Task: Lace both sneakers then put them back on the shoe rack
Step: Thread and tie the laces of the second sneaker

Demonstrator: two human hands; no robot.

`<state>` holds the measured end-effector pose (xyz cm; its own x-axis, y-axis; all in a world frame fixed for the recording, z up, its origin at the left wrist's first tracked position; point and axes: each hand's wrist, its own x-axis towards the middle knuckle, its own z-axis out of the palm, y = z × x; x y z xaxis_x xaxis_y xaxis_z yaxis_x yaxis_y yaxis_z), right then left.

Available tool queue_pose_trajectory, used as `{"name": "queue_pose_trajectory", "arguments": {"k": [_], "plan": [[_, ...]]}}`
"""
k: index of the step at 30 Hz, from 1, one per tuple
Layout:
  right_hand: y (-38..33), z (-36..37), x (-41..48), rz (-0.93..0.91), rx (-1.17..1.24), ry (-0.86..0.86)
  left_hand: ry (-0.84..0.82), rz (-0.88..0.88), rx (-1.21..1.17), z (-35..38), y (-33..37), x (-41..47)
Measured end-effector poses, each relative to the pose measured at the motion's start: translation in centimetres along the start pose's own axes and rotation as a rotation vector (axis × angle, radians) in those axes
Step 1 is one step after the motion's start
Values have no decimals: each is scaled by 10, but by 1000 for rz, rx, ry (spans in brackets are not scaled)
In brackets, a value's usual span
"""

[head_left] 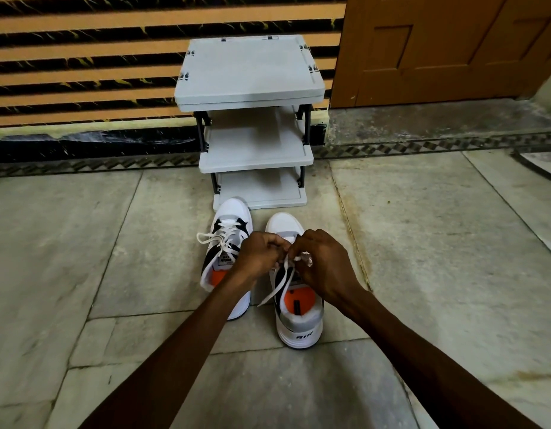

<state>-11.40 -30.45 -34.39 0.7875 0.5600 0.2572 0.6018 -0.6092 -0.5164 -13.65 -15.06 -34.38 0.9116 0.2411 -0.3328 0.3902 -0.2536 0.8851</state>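
Note:
Two white and black sneakers with orange insoles stand side by side on the floor, toes toward the rack. The left sneaker (227, 258) has its white lace crossed and lying in loops over its tongue. Over the right sneaker (299, 317) my left hand (261, 253) and my right hand (322, 263) meet, both pinching its white lace (280, 283). One lace end trails down over the shoe's left side to the floor. My hands hide the right shoe's eyelets.
A grey three-shelf shoe rack (252, 150) stands against the striped wall just beyond the toes. A brown wooden door (447, 48) is at the back right. Stone floor tiles (422, 243) spread on all sides.

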Motion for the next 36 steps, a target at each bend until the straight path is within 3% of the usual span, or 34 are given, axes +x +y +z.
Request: {"name": "queue_pose_trajectory", "arguments": {"k": [5, 12, 15, 18, 22, 29, 32, 36], "plan": [[4, -2, -9, 92, 39, -20, 231, 252, 607, -3, -5, 4], [17, -11, -33, 199, 73, -50, 188, 347, 858, -15, -13, -1], [15, -13, -31, 224, 67, -58, 197, 362, 773, -15, -16, -3], [14, -17, -27, 296, 203, -29, 268, 327, 533, -24, -16, -3], [14, -21, -22, 336, 300, -40, 295, 390, 423, -30, -13, -3], [5, -33, -11, 526, 805, -128, 274, 372, 325, -22, -6, 7], [10, -31, -8, 486, 754, -146, 284, 337, 317, -17, 3, 4], [15, -24, -3, 437, 671, -106, 224, 187, 46, -5, 10, -1]]}}
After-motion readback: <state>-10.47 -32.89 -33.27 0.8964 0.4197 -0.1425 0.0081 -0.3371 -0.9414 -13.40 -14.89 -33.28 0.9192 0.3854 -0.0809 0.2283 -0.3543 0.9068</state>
